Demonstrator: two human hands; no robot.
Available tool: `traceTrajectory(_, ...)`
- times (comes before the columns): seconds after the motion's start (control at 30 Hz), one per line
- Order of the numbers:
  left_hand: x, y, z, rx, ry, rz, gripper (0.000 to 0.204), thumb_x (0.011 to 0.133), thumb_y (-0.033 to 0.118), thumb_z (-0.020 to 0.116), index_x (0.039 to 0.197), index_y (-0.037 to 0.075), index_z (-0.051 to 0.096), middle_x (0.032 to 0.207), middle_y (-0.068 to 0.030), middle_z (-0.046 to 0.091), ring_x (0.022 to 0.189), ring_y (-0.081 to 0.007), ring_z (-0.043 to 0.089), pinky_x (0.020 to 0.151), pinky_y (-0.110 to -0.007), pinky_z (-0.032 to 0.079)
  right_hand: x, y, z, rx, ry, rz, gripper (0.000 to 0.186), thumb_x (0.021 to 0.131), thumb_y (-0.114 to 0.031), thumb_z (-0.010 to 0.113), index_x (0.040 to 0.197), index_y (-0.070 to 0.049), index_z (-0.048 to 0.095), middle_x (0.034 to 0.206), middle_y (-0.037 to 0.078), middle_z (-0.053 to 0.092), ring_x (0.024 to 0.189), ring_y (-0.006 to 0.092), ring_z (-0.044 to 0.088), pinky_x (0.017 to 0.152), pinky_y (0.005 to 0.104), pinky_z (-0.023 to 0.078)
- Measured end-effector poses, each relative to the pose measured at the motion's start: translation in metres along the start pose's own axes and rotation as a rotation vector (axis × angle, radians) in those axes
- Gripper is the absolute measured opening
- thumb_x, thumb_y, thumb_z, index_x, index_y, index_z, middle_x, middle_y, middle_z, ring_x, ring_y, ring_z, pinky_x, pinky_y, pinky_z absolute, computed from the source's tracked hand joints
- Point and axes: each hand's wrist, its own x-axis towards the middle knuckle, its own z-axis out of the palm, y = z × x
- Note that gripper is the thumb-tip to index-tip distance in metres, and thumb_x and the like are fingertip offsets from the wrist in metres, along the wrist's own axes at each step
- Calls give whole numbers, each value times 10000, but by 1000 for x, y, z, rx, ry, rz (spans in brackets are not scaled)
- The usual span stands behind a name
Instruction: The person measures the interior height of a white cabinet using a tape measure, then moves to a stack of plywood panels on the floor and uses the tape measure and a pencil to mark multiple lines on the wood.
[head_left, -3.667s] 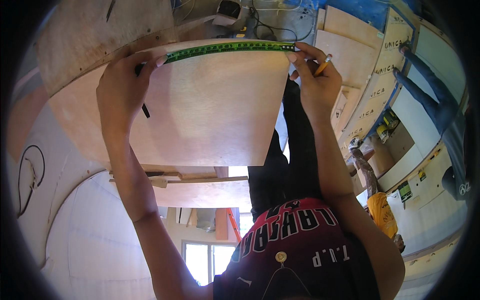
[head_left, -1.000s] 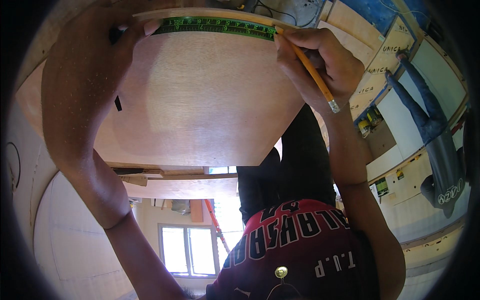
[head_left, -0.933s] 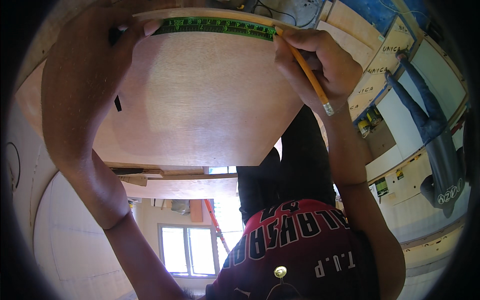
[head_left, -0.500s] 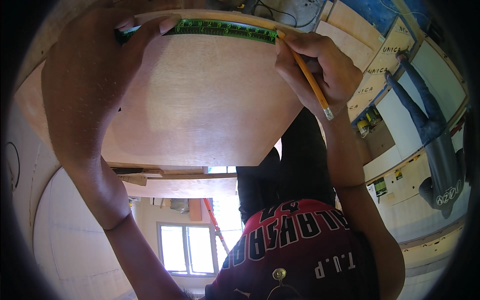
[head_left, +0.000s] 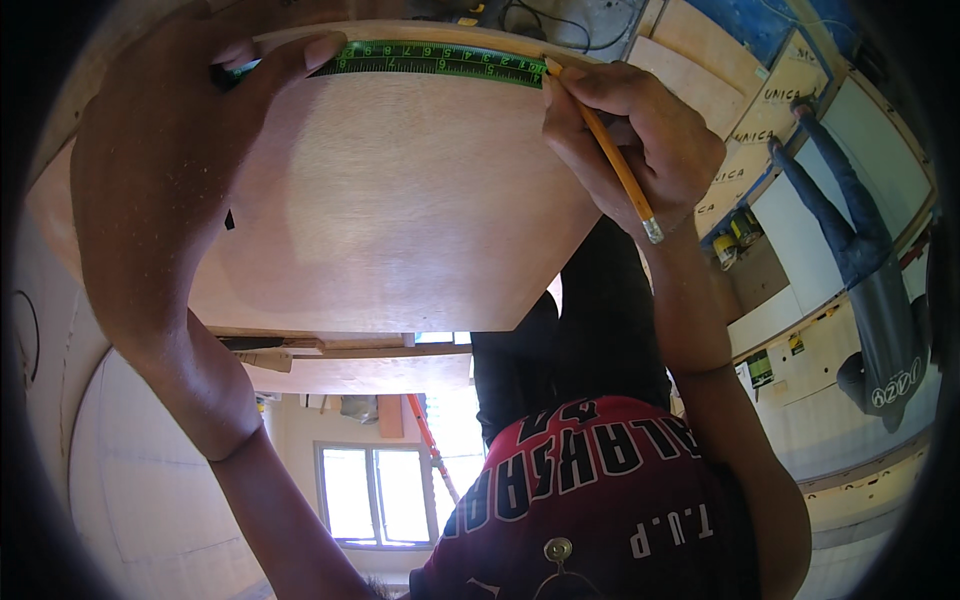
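Note:
A green tape measure (head_left: 440, 62) lies stretched along the far edge of a pale plywood panel (head_left: 400, 200). My left hand (head_left: 170, 130) is closed on the tape's left part, its thumb pressed on top near the edge; the fingers beneath are mostly hidden. At the tape's right end, my right hand (head_left: 640, 130) pinches a yellow pencil (head_left: 615, 155). The pencil's tip touches or nearly touches the tape's end, and its eraser points down toward my wrist.
Plywood sheets (head_left: 690, 80) lie beyond the panel on the right. A co-worker (head_left: 860, 240) in dark clothes is by a white-topped surface (head_left: 810, 260) at the right. Cans (head_left: 735, 238) stand between us. A black cable (head_left: 545, 25) lies at the far side.
My left hand and the tape have shifted slightly to the left. The pencil tip and my right fingers have also moved a little left.

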Motion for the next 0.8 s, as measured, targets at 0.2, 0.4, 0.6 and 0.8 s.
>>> traceTrajectory(0.2,6,-3,-2,52,-104,-25,605,887,621,717,1034,38,782,952,-105,744,821,-197,737,778,-349,548,-12,7,-1,89,-56,-16,302,844,61,822,1097,7,665,826,105,752,587,42,659,513,155,475)
traceTrajectory(0.4,-1,2,-1,9,-1,12,523,923,559,707,1033,53,781,935,-96,730,782,-208,718,763,-333,549,-16,8,7,199,10,-23,263,900,115,732,1126,53,613,927,181,750,650,81,695,550,179,521)
traceTrajectory(0.6,-20,-18,14,-123,42,32,301,954,293,743,1187,103,720,975,-76,696,794,-223,686,758,-328,552,-12,-1,10,37,84,64,256,832,22,814,1017,-22,643,861,100,753,680,112,730,579,212,567)
traceTrajectory(0.8,-16,-19,31,231,464,462,316,920,319,748,1212,213,690,1186,-53,687,1086,-251,665,961,-408,542,-10,3,10,107,126,129,210,845,-54,845,970,-58,676,809,51,759,660,119,750,554,216,572)
